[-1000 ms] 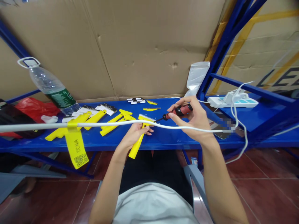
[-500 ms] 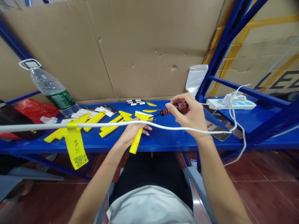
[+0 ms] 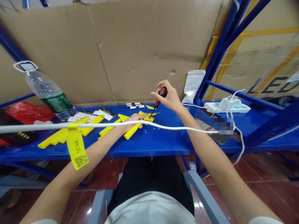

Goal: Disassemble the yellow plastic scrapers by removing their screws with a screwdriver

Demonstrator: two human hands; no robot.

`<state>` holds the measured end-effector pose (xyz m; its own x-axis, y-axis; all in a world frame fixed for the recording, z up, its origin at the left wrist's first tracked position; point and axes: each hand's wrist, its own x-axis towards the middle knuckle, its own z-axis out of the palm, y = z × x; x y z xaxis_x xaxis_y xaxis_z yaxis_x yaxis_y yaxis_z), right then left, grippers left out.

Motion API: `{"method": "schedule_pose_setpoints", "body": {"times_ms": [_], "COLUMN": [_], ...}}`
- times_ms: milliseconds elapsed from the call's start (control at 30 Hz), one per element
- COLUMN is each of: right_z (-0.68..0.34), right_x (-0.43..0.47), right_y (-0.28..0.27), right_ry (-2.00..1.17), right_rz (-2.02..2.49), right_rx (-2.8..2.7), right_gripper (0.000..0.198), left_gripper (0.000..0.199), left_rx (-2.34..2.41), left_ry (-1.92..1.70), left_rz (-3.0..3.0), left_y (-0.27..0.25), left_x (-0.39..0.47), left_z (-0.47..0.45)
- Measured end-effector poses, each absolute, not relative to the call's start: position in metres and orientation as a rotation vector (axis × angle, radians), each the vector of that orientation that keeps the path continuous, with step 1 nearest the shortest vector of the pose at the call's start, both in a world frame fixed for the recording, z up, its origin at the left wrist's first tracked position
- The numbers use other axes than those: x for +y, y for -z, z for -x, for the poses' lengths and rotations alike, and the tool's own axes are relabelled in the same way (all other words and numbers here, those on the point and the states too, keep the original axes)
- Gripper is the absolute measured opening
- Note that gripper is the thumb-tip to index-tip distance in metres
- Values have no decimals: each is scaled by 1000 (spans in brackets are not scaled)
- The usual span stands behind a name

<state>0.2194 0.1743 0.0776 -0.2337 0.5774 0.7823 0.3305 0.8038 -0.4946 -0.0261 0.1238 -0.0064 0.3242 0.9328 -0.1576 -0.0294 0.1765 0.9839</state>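
Right grip [image 3: 167, 95] high, screwdriver [image 3: 157, 103] tip-down; left grip [image 3: 133, 119] on yellow tool [image 3: 133, 130].

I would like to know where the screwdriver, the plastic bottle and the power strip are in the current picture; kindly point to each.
Screwdriver [image 3: 157, 102]: head view, on the lower part of its handle.
Plastic bottle [image 3: 56, 102]: head view, on its green label.
Power strip [image 3: 217, 108]: head view, on its white casing.

The table [image 3: 168, 143] is blue. Tiny bits [image 3: 146, 131], maybe screws, lie near its middle. From there, yellow tools [image 3: 53, 138] and a red bag [image 3: 21, 110] sit at nine o'clock, cards [image 3: 109, 115] and a bottle [image 3: 57, 104] at ten, little packs [image 3: 135, 106] at eleven.
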Motion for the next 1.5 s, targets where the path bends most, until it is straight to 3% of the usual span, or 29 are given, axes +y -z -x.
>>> {"method": "schedule_pose_setpoints", "body": {"times_ms": [133,367,533,667,767,967,1133,1300,1500], "right_z": [-213,-211,-208,-203,-203,-204,-201,-201,-199], "right_x": [182,171,185,194,193,191,195,190,175], "right_y": [-55,-44,-35,-28,-27,-25,-19,-20,-24], "right_ry": [-263,-205,-296,-486,-423,-311,-343,-271,-409], "right_rz": [707,695,602,432,402,470,444,520,409], "right_rx": [-1626,-1547,-1530,-1517,-1537,-1615,-1615,-1617,-1665], "right_gripper": [72,63,94,71,58,84,78,98,87], "left_gripper": [29,30,23,22,24,24,31,31,36], "left_rx": [964,1026,1010,1064,1069,1073,1080,1121,1109], "left_ry": [-918,-939,-948,-926,-922,-924,-946,-946,-1034], "left_rz": [-1234,-1212,-1143,-1149,-1162,-1146,-1142,-1143,-1175], "left_y": [13,11,7,3,1,0,1,-1,-5], "left_x": [121,117,116,114,112,110,109,106,98], "left_z": [27,23,21,17,15,16,19,20,14]}}
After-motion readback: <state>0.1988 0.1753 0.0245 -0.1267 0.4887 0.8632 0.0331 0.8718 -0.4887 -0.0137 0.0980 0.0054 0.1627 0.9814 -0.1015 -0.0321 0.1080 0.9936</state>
